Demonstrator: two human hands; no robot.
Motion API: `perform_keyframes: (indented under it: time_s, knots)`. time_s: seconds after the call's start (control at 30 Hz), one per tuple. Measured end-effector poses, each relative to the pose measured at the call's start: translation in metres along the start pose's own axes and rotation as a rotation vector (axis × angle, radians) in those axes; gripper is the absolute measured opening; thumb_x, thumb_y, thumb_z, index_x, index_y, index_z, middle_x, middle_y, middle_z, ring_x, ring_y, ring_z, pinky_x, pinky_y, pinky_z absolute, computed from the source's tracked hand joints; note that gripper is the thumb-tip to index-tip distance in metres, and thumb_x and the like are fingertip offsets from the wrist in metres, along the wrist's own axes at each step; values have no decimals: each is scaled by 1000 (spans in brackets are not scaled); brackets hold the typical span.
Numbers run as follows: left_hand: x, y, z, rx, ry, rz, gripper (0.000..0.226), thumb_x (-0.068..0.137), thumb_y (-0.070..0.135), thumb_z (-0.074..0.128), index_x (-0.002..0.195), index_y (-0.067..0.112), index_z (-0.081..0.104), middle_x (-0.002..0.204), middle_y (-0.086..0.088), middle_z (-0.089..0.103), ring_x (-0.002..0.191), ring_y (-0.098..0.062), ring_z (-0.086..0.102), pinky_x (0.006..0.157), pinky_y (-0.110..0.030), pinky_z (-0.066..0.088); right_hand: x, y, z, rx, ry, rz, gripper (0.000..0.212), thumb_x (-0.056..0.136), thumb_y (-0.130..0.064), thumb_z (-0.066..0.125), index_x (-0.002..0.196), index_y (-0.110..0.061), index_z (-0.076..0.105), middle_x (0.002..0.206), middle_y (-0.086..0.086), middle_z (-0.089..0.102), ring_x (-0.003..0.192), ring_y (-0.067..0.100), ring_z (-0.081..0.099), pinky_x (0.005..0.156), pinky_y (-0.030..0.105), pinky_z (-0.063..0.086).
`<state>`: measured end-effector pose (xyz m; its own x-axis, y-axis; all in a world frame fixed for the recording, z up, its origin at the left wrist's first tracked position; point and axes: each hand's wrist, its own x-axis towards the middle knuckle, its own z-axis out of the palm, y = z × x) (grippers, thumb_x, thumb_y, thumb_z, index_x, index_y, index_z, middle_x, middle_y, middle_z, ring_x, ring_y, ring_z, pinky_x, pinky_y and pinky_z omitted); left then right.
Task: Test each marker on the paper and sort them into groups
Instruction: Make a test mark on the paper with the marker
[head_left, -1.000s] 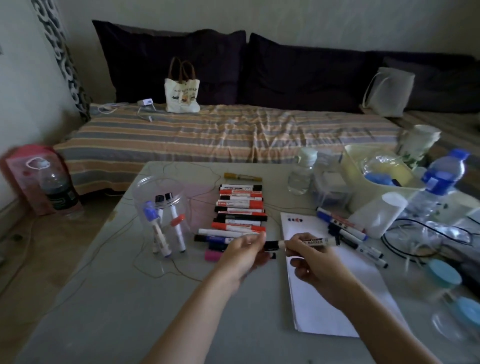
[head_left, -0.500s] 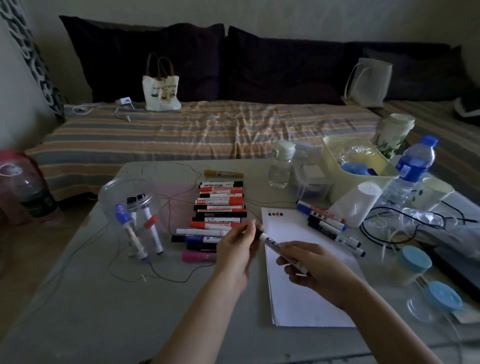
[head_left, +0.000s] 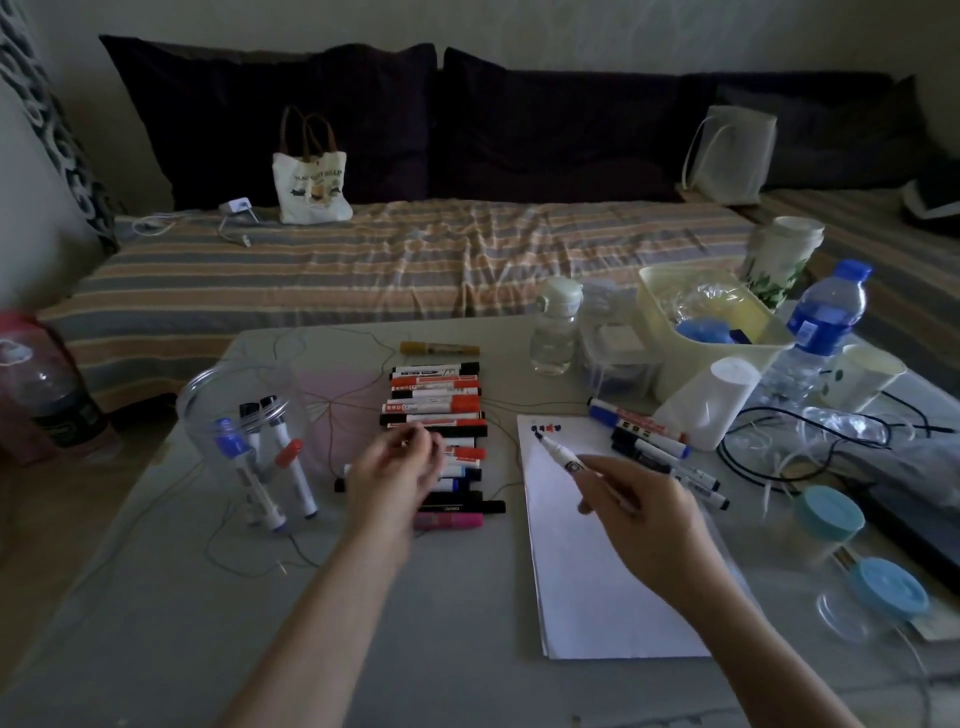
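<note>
R hand (head_left: 644, 512) grips uncapped marker (head_left: 563, 457), tip at paper (head_left: 597, 571) beside earlier test dots, ready to test. L hand (head_left: 400, 467) pinches something small, prob. the cap, above marker row (head_left: 436, 410).

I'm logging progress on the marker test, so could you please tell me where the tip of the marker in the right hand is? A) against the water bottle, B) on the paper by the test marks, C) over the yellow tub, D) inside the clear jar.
B: the right hand holds the uncapped marker with its tip at the coloured marks atop the paper.
</note>
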<state>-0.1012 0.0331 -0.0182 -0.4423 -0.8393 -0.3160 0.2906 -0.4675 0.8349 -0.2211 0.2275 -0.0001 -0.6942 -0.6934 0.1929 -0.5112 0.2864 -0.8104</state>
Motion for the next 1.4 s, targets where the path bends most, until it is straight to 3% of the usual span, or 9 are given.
perform_keyframes:
  time_s: [0.1,0.27,0.33,0.43,0.67,0.9,1.03,1.2,1.4]
  knots:
    - [-16,-20,15,423,-139,175,14,92,9,62,104,15,67,89,-5,72,81,-17,69,78,-32,59,12,-2,12,31,-47,87,23,99,-23,54,117,-38,57,86,-10,67,60,3,63,57,21,52]
    - [-3,-36,35,837,-260,428,13,94,21,59,103,29,65,92,6,69,85,-11,65,73,-19,50,17,2,10,62,21,15,35,100,-12,50,103,-46,60,104,-9,67,83,-2,66,60,11,51]
    - [2,-46,45,942,-305,455,14,94,19,58,105,20,66,95,5,68,84,-8,61,67,-7,43,24,3,2,430,36,149,36,101,-8,46,115,-37,64,112,-5,69,96,12,68,69,20,57]
    - [12,-64,54,1156,-391,544,11,96,21,53,98,19,64,91,6,62,82,-9,57,69,-12,44,32,7,-12,898,21,314,30,99,-14,54,123,-28,64,110,1,73,99,18,70,81,37,55]
    - [38,-77,56,1330,-423,694,23,88,24,68,111,19,66,109,3,62,97,-13,59,86,-29,51,75,50,-4,452,217,361,16,93,-30,63,87,-16,67,59,-2,54,53,9,48,50,21,42]
    - [60,-88,61,1547,-634,686,56,85,50,64,135,28,52,150,4,41,138,-19,34,114,-33,28,117,87,33,490,102,355,12,97,-23,58,106,-17,63,88,9,73,74,18,72,57,26,57]
    - [61,-93,51,1625,-681,662,64,83,59,62,139,31,48,157,4,29,145,-17,19,116,-27,14,121,99,47,365,208,318,6,90,-22,70,89,-17,69,72,6,68,60,11,62,50,25,52]
    - [54,-91,41,1631,-666,645,66,82,58,63,141,33,47,158,8,25,145,-14,16,116,-25,13,132,105,42,254,275,301,37,92,-29,67,67,-2,66,55,9,62,45,17,53,45,30,46]
    - [54,-87,40,1612,-697,641,66,82,58,62,140,33,46,157,8,25,146,-13,14,117,-30,20,134,106,49,61,285,145,36,94,-29,62,61,-14,61,47,0,61,38,7,53,48,18,46]
